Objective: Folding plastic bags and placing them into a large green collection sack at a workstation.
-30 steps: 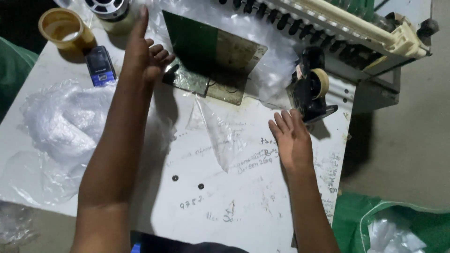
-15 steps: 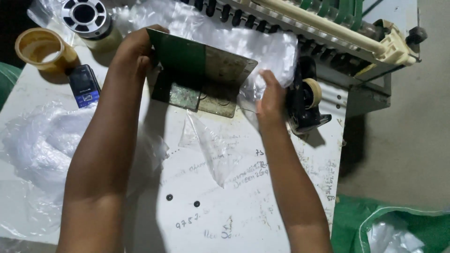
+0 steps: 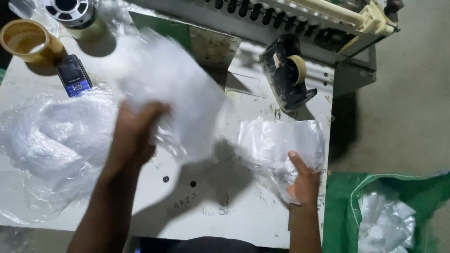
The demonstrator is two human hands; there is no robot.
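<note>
L hand (image 3: 133,136) grips a blurred clear plastic bag (image 3: 164,89), fingers (image 3: 152,110) curled on its lower edge; bag spreads up toward 12-1 o'clock over the white scuffed tabletop (image 3: 220,206). R hand (image 3: 303,180) pins a second clear plastic bag (image 3: 276,143), fingers hidden under it, thumb on top; bag fans toward 11 o'clock. Black tape dispenser (image 3: 286,72) at 12.

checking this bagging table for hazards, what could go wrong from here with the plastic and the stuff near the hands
1. The left hand swings a blurred plastic bag close to the phone and tape roll; it might knock them.
2. The right hand holds a second bag at the table edge; it could slip into the green sack.
</note>
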